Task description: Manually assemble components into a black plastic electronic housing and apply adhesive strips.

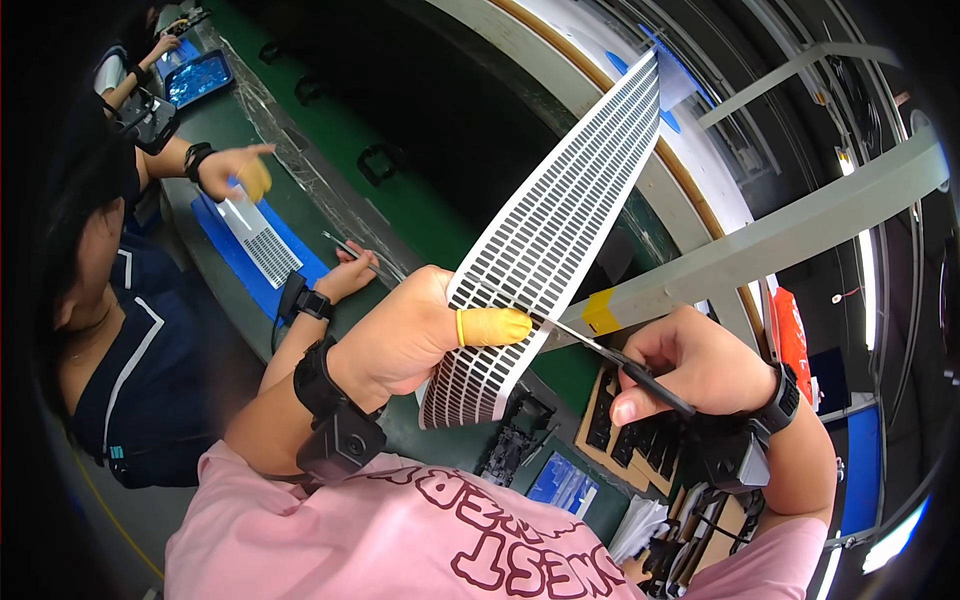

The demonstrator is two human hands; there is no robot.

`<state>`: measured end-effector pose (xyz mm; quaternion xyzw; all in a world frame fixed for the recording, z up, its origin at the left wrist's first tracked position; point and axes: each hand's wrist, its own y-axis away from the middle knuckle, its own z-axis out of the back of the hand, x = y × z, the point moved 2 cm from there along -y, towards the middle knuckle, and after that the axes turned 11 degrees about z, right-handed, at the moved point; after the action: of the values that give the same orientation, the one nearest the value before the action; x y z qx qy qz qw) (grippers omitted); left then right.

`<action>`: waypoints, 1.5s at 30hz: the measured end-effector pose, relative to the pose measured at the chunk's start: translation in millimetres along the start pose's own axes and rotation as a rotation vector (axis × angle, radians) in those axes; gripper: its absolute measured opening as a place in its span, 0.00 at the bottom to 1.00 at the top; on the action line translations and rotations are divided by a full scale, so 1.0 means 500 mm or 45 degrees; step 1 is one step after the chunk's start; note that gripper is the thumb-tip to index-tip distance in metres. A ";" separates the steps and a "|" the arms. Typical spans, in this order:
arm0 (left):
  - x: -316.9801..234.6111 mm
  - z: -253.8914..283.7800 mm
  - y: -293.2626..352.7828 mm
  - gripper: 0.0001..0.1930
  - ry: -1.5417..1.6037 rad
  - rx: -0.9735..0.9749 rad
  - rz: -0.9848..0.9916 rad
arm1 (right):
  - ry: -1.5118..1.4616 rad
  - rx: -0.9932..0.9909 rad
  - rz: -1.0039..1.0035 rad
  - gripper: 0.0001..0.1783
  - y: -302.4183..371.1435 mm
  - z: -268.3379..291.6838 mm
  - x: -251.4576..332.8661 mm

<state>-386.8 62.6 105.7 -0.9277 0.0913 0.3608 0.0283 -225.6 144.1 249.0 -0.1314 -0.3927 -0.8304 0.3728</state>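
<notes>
My left hand (405, 335) pinches a long white sheet of small black rectangular stickers (565, 200) near its lower end. A yellow finger cot (493, 327) covers the thumb, which presses on the printed side; the fingers behind are hidden. The sheet slants up to the far right, and its lower end curls. My right hand (695, 365) grips black-handled scissors (650, 385). Their thin metal blades lie across the sheet just beyond my left thumb. How far they are parted is hard to make out.
On the left, a co-worker holds tweezers (350, 247) beside a smaller sticker sheet (268, 250) on a blue mat (222, 238). A blue tray (198, 80) stands farther off. A pale beam (760, 245) crosses at right. Cardboard boxes with black parts (640, 450) lie below my right hand.
</notes>
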 end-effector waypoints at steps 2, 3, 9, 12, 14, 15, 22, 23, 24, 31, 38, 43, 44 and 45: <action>-0.002 -0.006 0.000 0.13 0.010 0.005 -0.007 | -0.054 -0.011 0.020 0.28 0.003 -0.004 0.000; -0.004 -0.007 0.000 0.13 0.018 0.007 -0.015 | -0.053 -0.012 0.020 0.28 0.002 -0.005 0.003; -0.009 -0.006 0.003 0.13 0.017 0.008 -0.004 | 0.030 0.029 -0.093 0.21 -0.006 -0.003 0.029; -0.007 -0.004 0.005 0.13 0.006 0.024 -0.015 | 0.002 0.011 -0.050 0.28 -0.009 -0.004 0.029; -0.005 0.000 0.007 0.13 0.022 0.018 -0.010 | 0.008 0.004 -0.064 0.27 -0.010 -0.005 0.031; -0.004 0.001 0.008 0.13 0.037 0.015 0.000 | 0.012 0.004 -0.062 0.27 -0.010 -0.005 0.029; 0.000 -0.001 0.008 0.13 0.007 0.053 0.004 | 0.015 0.022 -0.015 0.27 -0.018 -0.013 0.041; 0.000 0.001 0.007 0.13 0.007 0.051 0.003 | -0.004 0.031 -0.012 0.27 -0.021 -0.016 0.045; 0.001 0.002 0.007 0.13 0.020 0.051 -0.003 | -0.003 0.029 -0.013 0.27 -0.024 -0.017 0.047; -0.002 0.006 0.001 0.13 0.016 0.030 -0.020 | -0.103 0.079 -0.028 0.21 -0.045 -0.014 0.031; -0.008 0.009 0.005 0.14 0.067 0.028 0.014 | -0.113 0.055 0.031 0.29 -0.073 -0.018 0.021; 0.000 0.013 0.007 0.16 -0.006 0.005 0.005 | -0.195 0.029 0.102 0.29 -0.096 -0.036 0.034; 0.002 0.013 0.010 0.16 -0.065 -0.005 0.008 | -0.268 0.076 0.082 0.26 -0.099 -0.041 0.036; 0.001 0.014 0.008 0.16 -0.071 -0.005 0.003 | -0.336 0.120 0.066 0.24 -0.103 -0.043 0.039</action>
<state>-391.8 59.3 100.0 -0.9173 0.0909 0.3866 0.0284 -274.4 139.2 216.3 -0.2319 -0.4734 -0.7766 0.3449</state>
